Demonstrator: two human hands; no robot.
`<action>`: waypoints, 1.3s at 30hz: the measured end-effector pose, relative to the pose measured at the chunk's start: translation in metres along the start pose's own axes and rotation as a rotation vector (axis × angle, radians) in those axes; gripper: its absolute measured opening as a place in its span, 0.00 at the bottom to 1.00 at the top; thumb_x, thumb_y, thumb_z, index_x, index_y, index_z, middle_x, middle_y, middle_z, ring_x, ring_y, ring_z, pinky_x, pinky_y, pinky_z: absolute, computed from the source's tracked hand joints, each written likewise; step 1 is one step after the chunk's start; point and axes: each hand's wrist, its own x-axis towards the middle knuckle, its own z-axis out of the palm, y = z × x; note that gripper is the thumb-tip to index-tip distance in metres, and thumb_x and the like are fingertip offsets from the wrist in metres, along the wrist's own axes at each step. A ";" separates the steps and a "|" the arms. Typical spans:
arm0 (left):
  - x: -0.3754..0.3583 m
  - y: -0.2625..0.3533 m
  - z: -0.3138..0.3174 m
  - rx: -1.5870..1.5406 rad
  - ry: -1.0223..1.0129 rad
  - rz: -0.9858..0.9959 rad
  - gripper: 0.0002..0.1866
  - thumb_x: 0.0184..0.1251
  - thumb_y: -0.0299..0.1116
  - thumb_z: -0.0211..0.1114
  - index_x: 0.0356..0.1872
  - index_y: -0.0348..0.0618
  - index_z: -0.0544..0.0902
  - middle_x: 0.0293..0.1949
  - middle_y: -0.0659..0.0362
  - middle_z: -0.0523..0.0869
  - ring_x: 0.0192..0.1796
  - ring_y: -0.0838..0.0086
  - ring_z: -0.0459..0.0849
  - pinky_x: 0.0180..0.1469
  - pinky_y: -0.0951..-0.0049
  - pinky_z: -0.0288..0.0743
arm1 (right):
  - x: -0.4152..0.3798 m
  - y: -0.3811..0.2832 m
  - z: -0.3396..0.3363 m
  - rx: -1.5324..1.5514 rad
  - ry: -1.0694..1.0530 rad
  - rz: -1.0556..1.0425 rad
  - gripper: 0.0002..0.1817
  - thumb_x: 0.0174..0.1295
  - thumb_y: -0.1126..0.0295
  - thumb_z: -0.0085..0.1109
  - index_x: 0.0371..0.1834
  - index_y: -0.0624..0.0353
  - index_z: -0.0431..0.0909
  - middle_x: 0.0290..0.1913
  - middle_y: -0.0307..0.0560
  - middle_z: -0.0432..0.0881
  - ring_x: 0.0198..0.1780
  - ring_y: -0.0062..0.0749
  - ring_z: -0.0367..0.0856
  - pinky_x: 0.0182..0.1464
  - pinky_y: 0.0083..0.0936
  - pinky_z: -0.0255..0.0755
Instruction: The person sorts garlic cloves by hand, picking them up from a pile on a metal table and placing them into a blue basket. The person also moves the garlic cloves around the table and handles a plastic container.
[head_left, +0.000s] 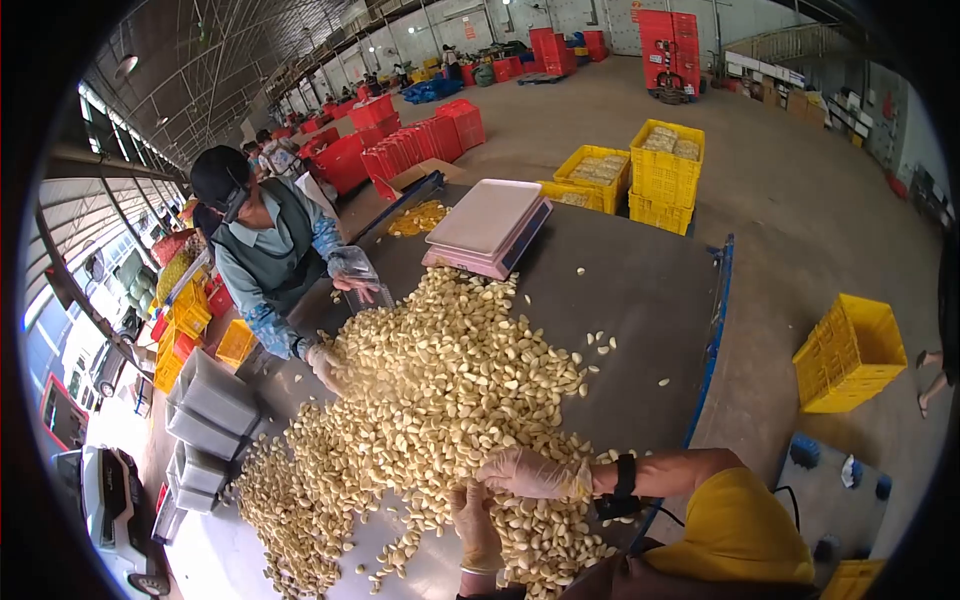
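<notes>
The dark table [640, 270] carries pale cloves [440, 370], probably heaped so the co-worker [280, 245] can reach too; over them left hand [474, 525] and right hand [530, 472] sit together, fingers [495, 466] curled, opening and grip unclear.

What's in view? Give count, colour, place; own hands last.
Flat metal table: one, grey, mid-view
Cream peeled cloves: very many, cream, heaped on the table
Flat-topped boxy scale: one, pink, table's far end
Small yellow pieces: one pile, yellow, left of the scale
Co-worker: one, in teal, table's left side
Clear plastic box: one, colourless, held by the co-worker
Translucent plastic tubs: several, greyish, table's left edge
Slatted yellow plastic crates: many, yellow, floor right, far and left
Red plastic crates: many, red, floor at the back
White car: at least one, white, lower left
Other people: several, colours unclear, back
Left hand: one, pale glove, over the cloves
Right hand: one, pale glove, beside the left hand
</notes>
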 end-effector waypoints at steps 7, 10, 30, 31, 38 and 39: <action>-0.030 -0.011 0.019 0.108 -0.092 0.133 0.07 0.69 0.30 0.69 0.39 0.41 0.78 0.31 0.60 0.86 0.33 0.77 0.82 0.39 0.77 0.77 | -0.036 0.000 -0.022 0.521 0.033 0.246 0.12 0.68 0.69 0.59 0.53 0.55 0.83 0.44 0.47 0.86 0.45 0.37 0.86 0.48 0.31 0.78; -0.034 -0.003 0.023 0.178 -0.143 0.131 0.07 0.68 0.28 0.69 0.39 0.40 0.78 0.32 0.59 0.87 0.35 0.76 0.84 0.40 0.77 0.79 | -0.045 0.027 -0.009 0.623 -0.062 0.303 0.17 0.69 0.70 0.59 0.60 0.52 0.81 0.49 0.47 0.86 0.48 0.32 0.85 0.49 0.27 0.78; -0.138 0.064 -0.245 -0.534 -0.037 -0.232 0.11 0.79 0.38 0.57 0.47 0.42 0.79 0.32 0.68 0.75 0.26 0.85 0.66 0.24 0.83 0.58 | -0.047 -0.066 0.012 -0.055 -0.184 -0.288 0.15 0.57 0.73 0.63 0.49 0.49 0.81 0.41 0.39 0.79 0.44 0.41 0.76 0.51 0.38 0.73; -0.154 0.105 -0.292 -0.240 0.039 0.073 0.10 0.78 0.37 0.57 0.48 0.42 0.79 0.31 0.68 0.75 0.26 0.86 0.67 0.24 0.84 0.58 | -0.055 -0.065 0.012 -0.082 -0.203 -0.275 0.15 0.57 0.73 0.63 0.49 0.49 0.81 0.41 0.39 0.79 0.44 0.41 0.76 0.51 0.38 0.73; -0.259 0.286 -0.743 1.035 1.127 0.615 0.27 0.80 0.48 0.52 0.72 0.44 0.69 0.63 0.49 0.78 0.66 0.62 0.75 0.71 0.63 0.63 | -0.058 -0.073 0.049 -0.166 -0.377 -0.258 0.11 0.62 0.75 0.62 0.48 0.56 0.83 0.48 0.44 0.84 0.50 0.40 0.82 0.52 0.35 0.76; -0.253 0.277 -0.743 1.030 1.103 0.620 0.27 0.80 0.48 0.52 0.72 0.44 0.69 0.63 0.49 0.78 0.66 0.62 0.75 0.71 0.63 0.63 | -0.044 -0.059 0.054 -0.126 -0.198 -0.156 0.10 0.64 0.74 0.61 0.48 0.57 0.83 0.49 0.45 0.84 0.50 0.41 0.82 0.54 0.34 0.76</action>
